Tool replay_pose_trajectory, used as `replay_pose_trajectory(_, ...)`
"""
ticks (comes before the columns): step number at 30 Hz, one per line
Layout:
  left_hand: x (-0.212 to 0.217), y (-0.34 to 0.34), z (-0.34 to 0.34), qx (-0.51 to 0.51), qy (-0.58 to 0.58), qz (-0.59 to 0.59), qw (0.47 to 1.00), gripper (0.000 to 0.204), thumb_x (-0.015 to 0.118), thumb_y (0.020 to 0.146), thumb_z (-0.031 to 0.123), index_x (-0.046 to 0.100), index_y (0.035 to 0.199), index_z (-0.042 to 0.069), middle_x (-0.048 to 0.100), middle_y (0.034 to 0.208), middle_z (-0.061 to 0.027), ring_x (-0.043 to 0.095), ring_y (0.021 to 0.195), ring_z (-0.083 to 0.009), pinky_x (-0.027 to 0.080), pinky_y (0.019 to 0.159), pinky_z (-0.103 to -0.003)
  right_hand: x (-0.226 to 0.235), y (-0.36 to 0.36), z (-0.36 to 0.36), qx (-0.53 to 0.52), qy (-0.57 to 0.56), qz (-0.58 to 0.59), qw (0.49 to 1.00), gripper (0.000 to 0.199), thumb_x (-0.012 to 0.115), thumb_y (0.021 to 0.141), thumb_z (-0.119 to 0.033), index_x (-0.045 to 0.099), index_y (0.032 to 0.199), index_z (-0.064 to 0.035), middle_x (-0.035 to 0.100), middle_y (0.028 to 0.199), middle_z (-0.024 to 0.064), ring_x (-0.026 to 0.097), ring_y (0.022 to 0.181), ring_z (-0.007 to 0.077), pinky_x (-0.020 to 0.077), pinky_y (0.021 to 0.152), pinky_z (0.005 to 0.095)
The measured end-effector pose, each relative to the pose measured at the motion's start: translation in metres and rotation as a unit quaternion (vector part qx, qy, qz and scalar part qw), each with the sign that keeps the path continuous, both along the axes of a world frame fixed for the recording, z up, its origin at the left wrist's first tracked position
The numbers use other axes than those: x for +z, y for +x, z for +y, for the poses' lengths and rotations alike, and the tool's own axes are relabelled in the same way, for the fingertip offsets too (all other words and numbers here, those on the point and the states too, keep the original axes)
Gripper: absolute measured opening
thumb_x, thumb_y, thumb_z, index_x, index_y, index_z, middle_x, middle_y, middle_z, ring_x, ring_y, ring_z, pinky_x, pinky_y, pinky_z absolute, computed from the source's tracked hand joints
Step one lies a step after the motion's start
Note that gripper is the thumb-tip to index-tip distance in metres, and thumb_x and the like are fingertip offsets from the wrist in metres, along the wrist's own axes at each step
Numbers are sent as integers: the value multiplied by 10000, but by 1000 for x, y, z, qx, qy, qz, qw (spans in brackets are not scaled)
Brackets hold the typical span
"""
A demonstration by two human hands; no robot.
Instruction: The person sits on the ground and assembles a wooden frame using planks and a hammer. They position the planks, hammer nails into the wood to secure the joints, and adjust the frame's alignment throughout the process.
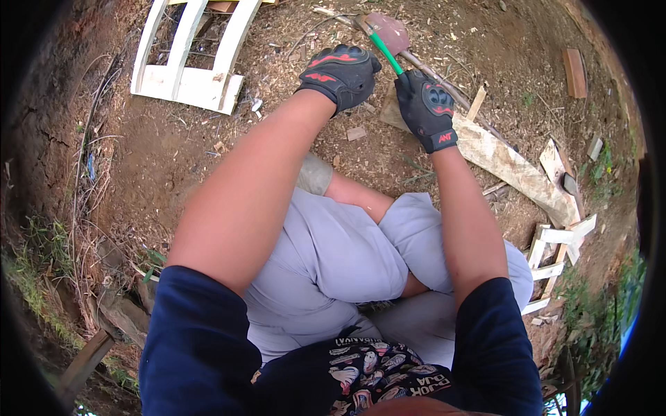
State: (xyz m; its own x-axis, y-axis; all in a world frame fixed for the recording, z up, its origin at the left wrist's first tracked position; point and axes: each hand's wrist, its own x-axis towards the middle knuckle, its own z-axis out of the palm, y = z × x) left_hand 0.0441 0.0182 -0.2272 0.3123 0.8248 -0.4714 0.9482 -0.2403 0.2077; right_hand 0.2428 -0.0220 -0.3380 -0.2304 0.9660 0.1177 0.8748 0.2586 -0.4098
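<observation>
Both my hands wear black gloves with red marks. My right hand (427,107) is closed round a green-handled tool (386,51); its small brownish head points up and left, and its exact kind is unclear. Just beyond it lies a rounded reddish-brown slab (390,33), partly behind the tool. My left hand (340,78) is curled closed to the left, apart from the tool; what its fingers hold, if anything, is hidden. Below and right of my right hand a long pale board (506,161) lies slanted on the ground, with a thin stick alongside it.
A curved white slatted wooden frame (187,87) stands at the far left. Another small slatted wooden piece (551,253) is at the right. A brown block (574,73) lies at the far right, and a wood offcut (356,134) sits between my arms. Wood chips are scattered over the dirt.
</observation>
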Motion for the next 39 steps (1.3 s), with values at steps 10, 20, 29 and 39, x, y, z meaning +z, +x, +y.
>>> replay_pose_trajectory(10,-28,-4,0,37,24,-53,998,391,659,985,367,738,1351,259,742,1301,-97,703,1201,-330,537,1072,-469,-1,2,0,-33,-27,11,999,328,535,1087,-381,671,951,-116,705,825,169,700,783,408,542,678,550)
replay_pose_trajectory(20,-44,29,-6,90,-18,-110,990,389,714,932,439,785,1219,188,753,1239,-145,720,1131,-364,563,1009,-469,-3,5,4,14,-28,-9,999,312,578,1060,-415,721,1000,-144,736,865,153,723,815,389,555,698,541)
replay_pose_trajectory(29,-85,32,-16,126,63,-118,983,284,618,957,290,800,998,77,765,1008,-225,742,958,-416,587,899,-506,18,0,3,-1,-138,6,990,377,542,1068,-474,736,1058,-152,749,943,160,730,877,389,556,776,525)
replay_pose_trajectory(39,-86,33,-16,108,71,-98,987,271,617,964,312,811,1066,151,776,1071,-155,737,1020,-377,585,927,-497,22,9,8,-32,-240,95,966,461,623,1013,-527,769,1106,-100,757,989,182,726,919,384,547,822,499)
